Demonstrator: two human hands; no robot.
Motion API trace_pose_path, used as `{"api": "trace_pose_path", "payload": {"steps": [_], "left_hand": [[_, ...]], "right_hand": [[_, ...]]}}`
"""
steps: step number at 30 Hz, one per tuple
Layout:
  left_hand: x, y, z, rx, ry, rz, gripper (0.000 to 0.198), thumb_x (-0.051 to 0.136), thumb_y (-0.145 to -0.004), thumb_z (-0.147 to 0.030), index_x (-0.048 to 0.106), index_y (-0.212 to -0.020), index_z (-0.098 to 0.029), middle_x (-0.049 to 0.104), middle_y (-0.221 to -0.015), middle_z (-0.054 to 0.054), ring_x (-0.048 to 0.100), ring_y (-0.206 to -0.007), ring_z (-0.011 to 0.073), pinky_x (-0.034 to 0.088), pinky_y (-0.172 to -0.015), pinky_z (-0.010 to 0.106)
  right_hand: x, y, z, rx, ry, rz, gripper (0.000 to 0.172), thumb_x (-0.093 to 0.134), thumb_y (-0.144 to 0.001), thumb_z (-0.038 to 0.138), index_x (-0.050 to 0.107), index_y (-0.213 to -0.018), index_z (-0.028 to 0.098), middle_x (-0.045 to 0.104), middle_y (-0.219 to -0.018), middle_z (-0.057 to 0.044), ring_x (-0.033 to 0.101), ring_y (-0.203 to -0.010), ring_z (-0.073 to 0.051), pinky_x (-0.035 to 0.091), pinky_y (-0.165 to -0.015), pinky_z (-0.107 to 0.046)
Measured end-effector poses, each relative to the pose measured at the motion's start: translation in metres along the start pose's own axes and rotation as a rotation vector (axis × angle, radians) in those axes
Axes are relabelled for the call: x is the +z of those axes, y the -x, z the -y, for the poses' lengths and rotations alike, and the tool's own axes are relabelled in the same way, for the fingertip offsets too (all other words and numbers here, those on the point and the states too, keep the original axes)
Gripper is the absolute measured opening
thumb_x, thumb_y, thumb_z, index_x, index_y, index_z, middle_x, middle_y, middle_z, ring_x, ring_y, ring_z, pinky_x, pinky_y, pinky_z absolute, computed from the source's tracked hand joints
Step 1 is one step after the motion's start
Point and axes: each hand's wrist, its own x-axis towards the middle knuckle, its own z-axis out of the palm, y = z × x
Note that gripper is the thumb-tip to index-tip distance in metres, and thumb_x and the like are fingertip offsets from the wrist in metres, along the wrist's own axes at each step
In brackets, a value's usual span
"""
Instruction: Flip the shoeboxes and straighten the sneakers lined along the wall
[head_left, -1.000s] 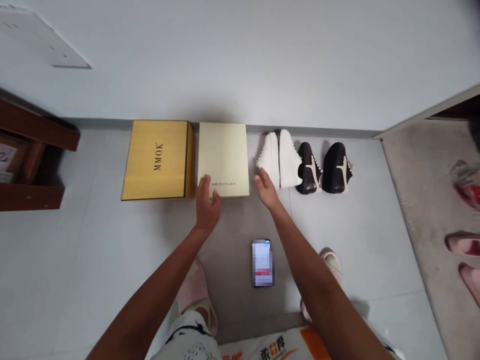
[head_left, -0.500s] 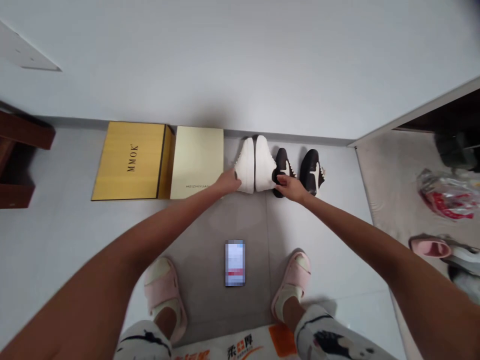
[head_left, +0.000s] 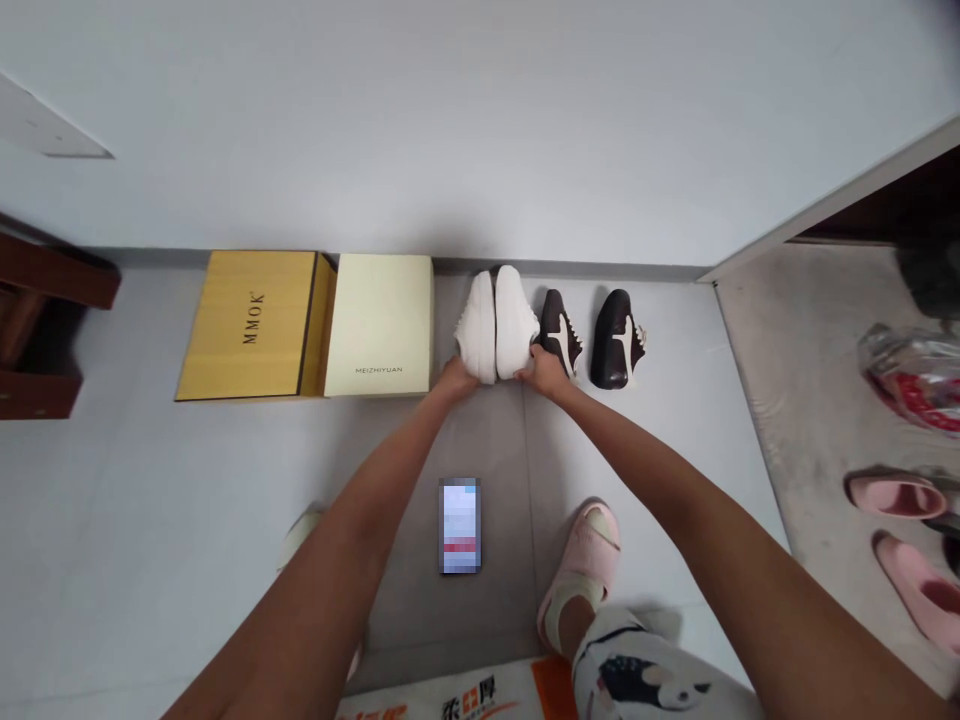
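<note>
White shoes [head_left: 512, 320] stand side by side at the centre of the frame, held at their lower ends: our left hand [head_left: 456, 381] is closed around one, our right hand [head_left: 544, 373] around the other. Just right of these we see two dark shoes [head_left: 611, 345]; to the left, our pale box [head_left: 379, 315] sits beside a yellow box [head_left: 247, 325]. Below our hands, a phone [head_left: 460, 525] lies on the grey floor [head_left: 187, 520]. Pink slippers [head_left: 911, 585] rest at the lower right.
</note>
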Motion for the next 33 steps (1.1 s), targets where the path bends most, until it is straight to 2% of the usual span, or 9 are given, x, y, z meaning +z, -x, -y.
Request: {"api": "trace_pose_path", "payload": {"steps": [3,6,9,12,14,17,21,28,33], "left_hand": [[-0.006,0.002,0.002,-0.007,-0.003,-0.007,0.049,0.072,-0.077,-0.019,0.068,-0.125,-0.012,0.073,-0.129,0.016,0.066,-0.125,0.0327,0.053,-0.106,0.042],[-0.012,0.001,0.003,-0.004,-0.029,-0.032,0.058,0.073,-0.077,-0.02,0.062,-0.133,-0.011,0.07,-0.132,0.018,0.064,-0.127,0.0342,0.053,-0.106,0.045],[-0.021,-0.002,0.0,0.013,-0.087,-0.015,0.06,0.073,-0.081,-0.025,0.056,-0.137,-0.013,0.069,-0.132,0.018,0.064,-0.126,0.034,0.053,-0.105,0.044],[-0.03,-0.008,-0.009,0.044,-0.215,0.03,0.051,0.07,-0.087,-0.029,0.054,-0.132,-0.014,0.068,-0.13,0.018,0.065,-0.123,0.0333,0.053,-0.103,0.043],[-0.036,-0.011,-0.018,0.086,-0.313,0.054,0.044,0.066,-0.09,-0.03,0.053,-0.129,-0.014,0.068,-0.128,0.018,0.066,-0.12,0.0326,0.052,-0.102,0.042],[-0.042,-0.013,-0.031,0.145,-0.411,0.066,0.041,0.062,-0.094,-0.029,0.052,-0.13,-0.012,0.068,-0.125,0.019,0.067,-0.118,0.0313,0.051,-0.101,0.041],[-0.044,-0.011,-0.043,0.2,-0.538,0.073,0.041,0.057,-0.096,-0.023,0.05,-0.134,-0.011,0.065,-0.134,0.022,0.063,-0.127,0.0315,0.048,-0.106,0.042],[-0.033,-0.006,-0.051,0.161,-0.677,0.126,0.041,0.058,-0.091,-0.011,0.052,-0.132,-0.008,0.065,-0.132,0.025,0.063,-0.128,0.0341,0.048,-0.106,0.041],[-0.027,-0.004,-0.047,0.16,-0.69,0.088,0.04,0.049,-0.099,-0.021,0.052,-0.136,-0.008,0.068,-0.125,0.025,0.065,-0.124,0.0348,0.048,-0.107,0.044]], "right_hand": [[-0.005,-0.006,-0.006,-0.025,-0.006,0.007,0.033,0.084,-0.08,0.027,0.064,-0.104,0.018,0.074,-0.098,-0.009,0.069,-0.093,-0.024,0.051,-0.083,-0.03],[-0.013,-0.011,-0.014,-0.079,-0.076,0.013,0.027,0.081,-0.079,0.028,0.061,-0.095,0.02,0.069,-0.09,-0.002,0.063,-0.085,-0.02,0.049,-0.079,-0.029],[-0.021,-0.014,-0.02,-0.148,-0.189,0.011,0.023,0.076,-0.078,0.03,0.059,-0.091,0.021,0.065,-0.085,0.001,0.059,-0.082,-0.019,0.048,-0.08,-0.029],[-0.028,-0.017,-0.021,-0.194,-0.23,0.0,0.021,0.074,-0.079,0.03,0.061,-0.092,0.021,0.066,-0.084,0.001,0.06,-0.084,-0.02,0.049,-0.081,-0.031],[-0.031,-0.018,-0.017,-0.206,-0.189,-0.016,0.022,0.073,-0.08,0.029,0.064,-0.097,0.02,0.069,-0.089,-0.001,0.062,-0.088,-0.022,0.051,-0.085,-0.033],[-0.032,-0.016,-0.005,-0.224,-0.083,-0.047,0.031,0.072,-0.083,0.026,0.067,-0.113,0.019,0.074,-0.11,-0.007,0.067,-0.102,-0.025,0.051,-0.094,-0.036],[-0.028,-0.008,0.015,-0.268,0.091,-0.055,0.037,0.068,-0.091,0.026,0.066,-0.128,0.019,0.069,-0.132,-0.012,0.067,-0.115,-0.029,0.052,-0.099,-0.039],[-0.026,0.005,0.044,-0.253,0.323,0.032,0.027,0.058,-0.1,0.022,0.063,-0.126,0.021,0.067,-0.136,-0.014,0.065,-0.122,-0.029,0.051,-0.094,-0.034],[-0.024,0.009,0.059,-0.224,0.398,0.105,0.026,0.053,-0.102,0.021,0.059,-0.127,0.02,0.067,-0.138,-0.016,0.066,-0.121,-0.028,0.052,-0.094,-0.035]]}}
